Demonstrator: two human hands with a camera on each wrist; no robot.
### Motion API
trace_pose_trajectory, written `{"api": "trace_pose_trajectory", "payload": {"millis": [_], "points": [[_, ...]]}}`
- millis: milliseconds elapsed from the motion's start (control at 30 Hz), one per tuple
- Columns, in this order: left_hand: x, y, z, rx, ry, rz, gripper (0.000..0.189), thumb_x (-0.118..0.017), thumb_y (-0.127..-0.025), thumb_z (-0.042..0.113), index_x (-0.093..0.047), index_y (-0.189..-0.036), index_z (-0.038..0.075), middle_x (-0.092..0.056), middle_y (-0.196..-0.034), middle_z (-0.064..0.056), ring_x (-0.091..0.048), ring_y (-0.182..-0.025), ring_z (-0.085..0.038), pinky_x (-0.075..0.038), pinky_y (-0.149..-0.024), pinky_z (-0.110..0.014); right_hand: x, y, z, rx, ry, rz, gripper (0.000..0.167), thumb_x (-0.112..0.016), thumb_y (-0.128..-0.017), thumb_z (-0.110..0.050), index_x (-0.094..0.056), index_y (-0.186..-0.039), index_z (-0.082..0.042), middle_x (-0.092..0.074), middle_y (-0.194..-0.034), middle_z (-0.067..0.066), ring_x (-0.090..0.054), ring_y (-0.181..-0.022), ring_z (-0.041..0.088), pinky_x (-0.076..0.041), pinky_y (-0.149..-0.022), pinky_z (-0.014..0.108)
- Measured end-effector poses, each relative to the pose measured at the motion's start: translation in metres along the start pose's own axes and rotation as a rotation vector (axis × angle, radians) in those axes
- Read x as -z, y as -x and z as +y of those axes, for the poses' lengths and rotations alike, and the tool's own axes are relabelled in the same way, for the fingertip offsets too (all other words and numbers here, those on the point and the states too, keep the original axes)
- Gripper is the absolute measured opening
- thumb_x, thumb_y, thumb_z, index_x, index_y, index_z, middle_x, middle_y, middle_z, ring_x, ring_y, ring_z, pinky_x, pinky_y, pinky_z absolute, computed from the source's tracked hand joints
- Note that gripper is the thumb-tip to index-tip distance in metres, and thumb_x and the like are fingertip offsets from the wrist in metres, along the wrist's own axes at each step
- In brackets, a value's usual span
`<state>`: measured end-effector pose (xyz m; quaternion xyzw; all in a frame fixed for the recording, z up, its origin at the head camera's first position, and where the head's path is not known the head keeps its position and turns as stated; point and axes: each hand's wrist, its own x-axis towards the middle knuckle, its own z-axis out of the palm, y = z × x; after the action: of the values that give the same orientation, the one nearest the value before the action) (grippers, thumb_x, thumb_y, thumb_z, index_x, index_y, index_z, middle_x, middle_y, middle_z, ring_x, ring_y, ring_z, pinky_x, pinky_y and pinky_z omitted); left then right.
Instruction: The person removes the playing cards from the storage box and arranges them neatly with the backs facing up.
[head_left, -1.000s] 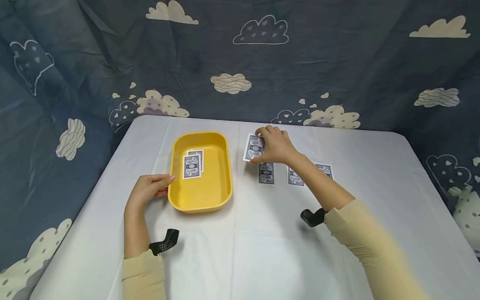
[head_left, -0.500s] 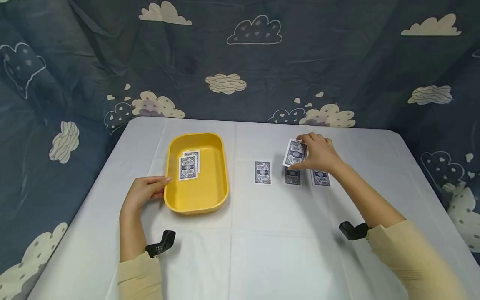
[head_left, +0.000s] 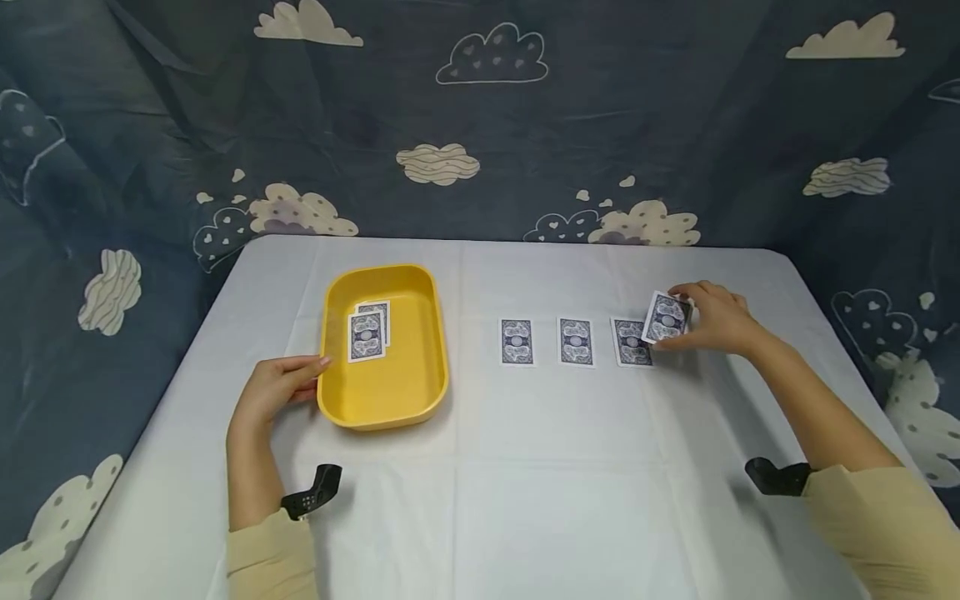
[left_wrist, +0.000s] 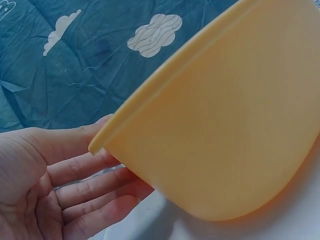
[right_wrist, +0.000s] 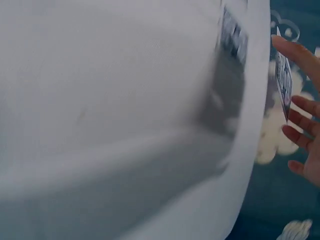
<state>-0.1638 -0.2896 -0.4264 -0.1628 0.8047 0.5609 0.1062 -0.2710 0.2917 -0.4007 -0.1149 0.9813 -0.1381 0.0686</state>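
Between the thumb and fingers of my right hand (head_left: 716,321), a playing card (head_left: 667,317) is pinched by its edges, patterned back up. It is tilted over the right side of the table and overlaps the rightmost card (head_left: 630,345) of a row in the head view. That row has two more face-down cards, the left card (head_left: 517,342) and the middle card (head_left: 576,342). My left hand (head_left: 276,387) holds the left rim of a yellow tray (head_left: 390,408), thumb over the rim and fingers outside below it. Inside the tray, a face-down card (head_left: 366,337) partly covers another card (head_left: 386,315).
A white cloth (head_left: 555,508) covers the table. Behind it hangs a dark curtain (head_left: 360,108) with cloud prints, close to the table's far edge. A black wrist mount (head_left: 776,477) sits on the right forearm, another mount (head_left: 313,492) on the left.
My right hand has moved rightward past the row with a card in its grip. A card now shows at each of three places in the row. The left hand stays on the tray.
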Motion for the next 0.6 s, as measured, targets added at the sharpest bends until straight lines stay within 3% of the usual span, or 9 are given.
{"api": "trace_pose_trajectory", "payload": {"millis": [200, 300, 500, 600], "points": [[0.001, 0.003, 0.001, -0.014, -0.026, -0.022, 0.066, -0.067, -0.082, 0.042, -0.053, -0.123, -0.008, -0.067, -0.095, 0.002, -0.064, -0.072, -0.001, -0.054, -0.069, -0.02, -0.004, 0.013, 0.032, 0.022, 0.004, -0.068, 0.098, -0.084, -0.055, -0.05, -0.044, -0.128, 0.002, -0.046, -0.121, 0.025, -0.04, -0.109, 0.043, -0.028, -0.09, 0.065], [0.004, 0.0, -0.005, -0.008, -0.014, -0.017, 0.067, -0.068, -0.081, 0.043, -0.055, -0.122, -0.008, -0.068, -0.095, 0.0, -0.065, -0.072, -0.003, -0.055, -0.067, -0.02, -0.007, 0.013, 0.038, 0.027, -0.013, -0.107, 0.099, -0.084, -0.055, -0.049, -0.043, -0.129, 0.001, -0.043, -0.124, 0.025, -0.036, -0.114, 0.044, -0.027, -0.094, 0.066], [0.006, -0.014, -0.023, -0.016, 0.046, -0.025, 0.066, -0.072, -0.076, 0.047, -0.061, -0.118, -0.003, -0.067, -0.084, 0.011, -0.066, -0.071, -0.004, -0.055, -0.065, -0.019, -0.01, 0.009, 0.043, 0.024, 0.002, -0.154, 0.095, -0.085, -0.055, -0.047, -0.044, -0.129, -0.003, -0.042, -0.127, 0.026, -0.033, -0.116, 0.045, -0.028, -0.095, 0.066], [0.005, -0.011, -0.018, -0.019, 0.036, -0.021, 0.067, -0.071, -0.077, 0.047, -0.059, -0.119, -0.004, -0.067, -0.086, 0.01, -0.065, -0.072, -0.004, -0.054, -0.066, -0.019, -0.011, 0.006, 0.046, 0.031, 0.019, -0.173, 0.093, -0.086, -0.054, -0.044, -0.046, -0.128, -0.004, -0.042, -0.127, 0.026, -0.035, -0.115, 0.045, -0.03, -0.093, 0.066]]}}
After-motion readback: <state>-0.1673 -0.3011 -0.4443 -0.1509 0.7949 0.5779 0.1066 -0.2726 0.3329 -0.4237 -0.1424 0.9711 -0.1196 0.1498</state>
